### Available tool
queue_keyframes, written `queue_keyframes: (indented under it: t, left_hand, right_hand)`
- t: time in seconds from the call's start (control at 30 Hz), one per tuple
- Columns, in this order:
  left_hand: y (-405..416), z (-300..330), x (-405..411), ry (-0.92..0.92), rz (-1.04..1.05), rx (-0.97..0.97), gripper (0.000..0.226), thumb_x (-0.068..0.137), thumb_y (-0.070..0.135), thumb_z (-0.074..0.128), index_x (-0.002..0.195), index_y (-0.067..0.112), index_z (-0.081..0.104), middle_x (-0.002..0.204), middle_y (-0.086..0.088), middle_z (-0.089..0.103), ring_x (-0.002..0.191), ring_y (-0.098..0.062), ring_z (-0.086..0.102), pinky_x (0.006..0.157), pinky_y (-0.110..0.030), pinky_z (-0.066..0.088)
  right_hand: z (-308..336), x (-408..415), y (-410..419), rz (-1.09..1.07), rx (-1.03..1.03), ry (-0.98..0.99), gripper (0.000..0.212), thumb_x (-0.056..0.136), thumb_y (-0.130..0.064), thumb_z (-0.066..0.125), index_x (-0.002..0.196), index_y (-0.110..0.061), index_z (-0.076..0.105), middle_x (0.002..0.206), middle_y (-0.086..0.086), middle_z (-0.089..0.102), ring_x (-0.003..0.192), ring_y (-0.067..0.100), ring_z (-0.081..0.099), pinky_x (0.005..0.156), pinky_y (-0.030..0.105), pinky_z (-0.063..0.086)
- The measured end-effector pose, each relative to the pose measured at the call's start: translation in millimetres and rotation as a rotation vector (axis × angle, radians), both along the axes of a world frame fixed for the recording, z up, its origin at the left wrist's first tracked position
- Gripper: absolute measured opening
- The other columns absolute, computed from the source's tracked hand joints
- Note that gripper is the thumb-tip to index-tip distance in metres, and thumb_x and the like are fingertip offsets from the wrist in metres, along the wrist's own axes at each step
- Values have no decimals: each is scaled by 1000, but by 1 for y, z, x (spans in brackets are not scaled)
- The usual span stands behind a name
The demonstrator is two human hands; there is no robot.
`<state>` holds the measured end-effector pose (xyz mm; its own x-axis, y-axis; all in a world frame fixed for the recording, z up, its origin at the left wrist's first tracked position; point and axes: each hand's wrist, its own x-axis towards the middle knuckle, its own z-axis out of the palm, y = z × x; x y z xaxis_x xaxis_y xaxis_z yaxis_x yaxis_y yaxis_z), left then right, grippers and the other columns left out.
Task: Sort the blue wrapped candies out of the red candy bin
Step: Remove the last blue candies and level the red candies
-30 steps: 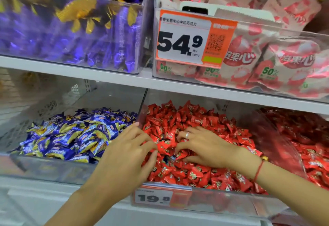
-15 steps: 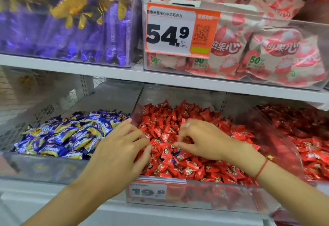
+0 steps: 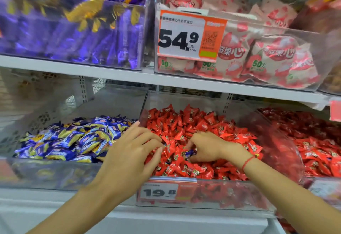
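Observation:
A clear bin (image 3: 230,195) on the lower shelf holds a heap of red wrapped candies (image 3: 195,123). My right hand (image 3: 208,146) is in the heap, its curled fingers pinching a blue wrapped candy (image 3: 190,153) just above the red ones. My left hand (image 3: 132,152) lies with spread, relaxed fingers on the left side of the red heap, fingertips touching the wrappers and holding nothing. Left of it, a second clear bin (image 3: 46,173) is filled with blue and yellow wrapped candies (image 3: 73,138).
Another bin of red candies (image 3: 317,141) stands to the right. The white upper shelf (image 3: 110,71) overhangs the bins and carries a bin of purple wrapped sweets (image 3: 73,31) and a bin of pink packets (image 3: 258,56) with an orange price tag (image 3: 190,36).
My right hand has dug into the red heap and now pinches a blue candy. My left hand stayed on the left side of the heap. The view shifted slightly.

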<state>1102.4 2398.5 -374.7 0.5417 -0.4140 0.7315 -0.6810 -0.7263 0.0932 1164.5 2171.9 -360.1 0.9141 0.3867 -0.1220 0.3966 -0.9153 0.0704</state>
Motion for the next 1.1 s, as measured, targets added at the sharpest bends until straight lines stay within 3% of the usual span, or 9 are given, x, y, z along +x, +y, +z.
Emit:
queue_keyframes:
  t: [0.1,0.23,0.33,0.57,0.67,0.77,0.83,0.93,1.1]
  left_hand:
    - [-1,1,-2,17,-24,-45,25,90,35,50,96,25,72,101,16,67,99,-2,57,117,-33,22]
    - [-12,2,-9,91,-36,-76,32,91,42,51,110,25,71,112,14,68,109,0,57,118,-29,18]
    - [-28,8,-15,143,-52,-79,41,91,47,48,119,25,67,119,12,67,111,0,57,116,-26,21]
    - [-38,13,-11,223,18,-93,37,87,56,48,110,38,71,119,17,66,107,-1,57,81,-20,45]
    - [-39,14,-7,237,-8,-110,32,86,54,51,102,38,73,128,16,60,118,-1,47,87,-25,42]
    - [-38,16,-8,209,-31,-163,31,90,52,47,101,35,70,127,18,59,121,0,45,97,-23,41]
    - [-35,20,-11,248,-23,-298,21,92,54,48,97,40,63,123,22,60,116,5,50,97,-18,40]
    - [-28,22,-15,394,-52,-472,18,88,53,50,93,37,56,103,29,66,92,3,63,83,-32,52]
    - [-30,25,-23,467,-85,-501,31,95,43,43,124,40,54,91,31,63,74,-4,62,76,-29,50]
  right_hand:
    - [9,-14,-11,13,308,69,24,82,-37,72,63,-29,59,64,-7,58,62,6,48,61,26,34]
    - [27,-39,-12,46,694,225,5,84,-30,74,81,-26,75,79,0,72,68,8,57,68,28,45]
    - [39,-52,-8,86,851,338,11,87,-17,70,78,-21,73,68,-5,68,62,0,53,60,15,41]
    - [39,-58,-6,-29,985,427,20,80,-8,75,99,-2,71,80,16,71,74,16,61,78,31,51]
    - [38,-59,-3,-136,1060,458,38,77,-5,76,111,-10,60,70,2,69,69,12,65,70,21,54]
    - [40,-60,-4,-207,1134,458,40,77,-7,77,112,-10,59,74,8,70,74,13,66,68,22,55]
    - [42,-60,-7,-258,1158,414,33,78,-12,77,108,-13,65,75,6,73,74,11,66,70,23,57]
    - [41,-58,-11,-315,1245,370,23,82,-13,72,105,-15,72,85,9,74,79,10,67,67,17,53]
    - [42,-62,6,-282,1621,310,27,67,-19,71,93,-12,71,84,5,75,75,10,70,67,14,54]
